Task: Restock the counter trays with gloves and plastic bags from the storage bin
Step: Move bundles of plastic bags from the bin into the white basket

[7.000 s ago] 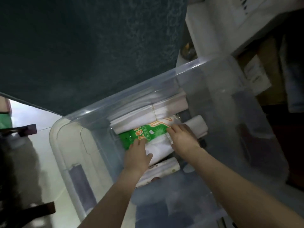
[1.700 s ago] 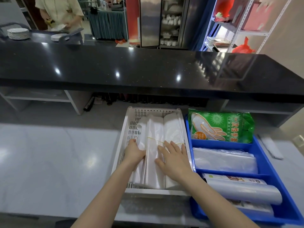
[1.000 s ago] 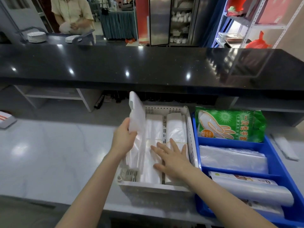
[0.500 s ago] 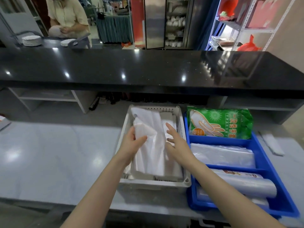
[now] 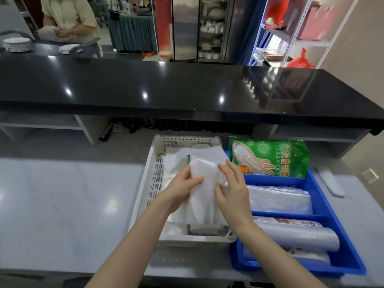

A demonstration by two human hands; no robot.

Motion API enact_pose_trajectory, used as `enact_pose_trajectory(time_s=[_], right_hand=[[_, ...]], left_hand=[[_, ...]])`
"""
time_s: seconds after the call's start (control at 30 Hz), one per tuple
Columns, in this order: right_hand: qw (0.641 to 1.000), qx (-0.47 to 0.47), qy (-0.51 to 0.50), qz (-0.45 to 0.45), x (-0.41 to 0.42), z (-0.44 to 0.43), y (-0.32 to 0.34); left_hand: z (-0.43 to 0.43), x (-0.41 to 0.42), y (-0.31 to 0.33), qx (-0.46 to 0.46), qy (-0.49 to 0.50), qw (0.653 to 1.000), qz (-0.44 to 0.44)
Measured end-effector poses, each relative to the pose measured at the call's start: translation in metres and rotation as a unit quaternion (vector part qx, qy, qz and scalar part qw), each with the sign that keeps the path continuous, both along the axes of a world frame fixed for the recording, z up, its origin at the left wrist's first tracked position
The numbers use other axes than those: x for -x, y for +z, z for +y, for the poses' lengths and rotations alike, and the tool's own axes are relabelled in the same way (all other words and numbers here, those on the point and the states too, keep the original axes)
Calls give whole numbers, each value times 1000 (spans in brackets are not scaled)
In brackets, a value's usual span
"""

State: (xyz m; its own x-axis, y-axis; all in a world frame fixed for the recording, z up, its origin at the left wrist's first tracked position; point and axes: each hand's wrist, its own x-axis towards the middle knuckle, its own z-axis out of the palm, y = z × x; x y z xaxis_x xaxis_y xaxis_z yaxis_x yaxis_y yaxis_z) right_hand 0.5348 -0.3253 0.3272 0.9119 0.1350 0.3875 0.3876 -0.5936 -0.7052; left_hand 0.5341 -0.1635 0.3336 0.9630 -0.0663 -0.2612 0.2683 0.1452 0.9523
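Observation:
A white slotted tray (image 5: 154, 175) sits on the grey counter and holds stacks of white plastic bags (image 5: 202, 192). My left hand (image 5: 182, 189) grips the left side of the top bundle of bags. On the bundle's right side rests my right hand (image 5: 232, 191), fingers curled against it. Beside the white tray stands a blue divided tray (image 5: 318, 206). A green glove packet (image 5: 270, 159) leans in its far compartment, clear bags (image 5: 278, 199) fill the middle one, and bag rolls (image 5: 297, 235) lie nearest me.
A black raised countertop (image 5: 166, 88) runs across above the trays. Stacked white plates (image 5: 17, 44) stand at its far left, where a person in a beige shirt (image 5: 70, 17) is. A small flat white strip (image 5: 330, 183) lies on the grey counter at the right.
The bag bundle my left hand had lifted upright has come down flat onto the stacks in the white tray, and both hands have closed in around it.

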Motion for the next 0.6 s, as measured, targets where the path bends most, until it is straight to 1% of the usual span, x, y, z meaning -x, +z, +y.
enact_pose_trajectory(time_s=[0.23,0.37,0.43,0.5,0.57,0.6], right_hand=[[998,10,-47,-40,-5,-5,26],[998,22,-34,-56,-10,2,33],[999,26,-13,-22,-12,12,27],[997,44,14,55,-12,27,12],[989,73,27,127,-11,40,-7],[984,84,28,157,-11,45,-16]], left_hand=[[-6,-23,17,37,-52,997,-44],[6,-26,16,72,-61,994,-56],[21,-22,7,50,-46,997,-38],[37,-16,-5,-18,-20,999,19],[50,-11,-16,-78,-17,994,79],[56,-8,-21,-100,-19,990,95]])
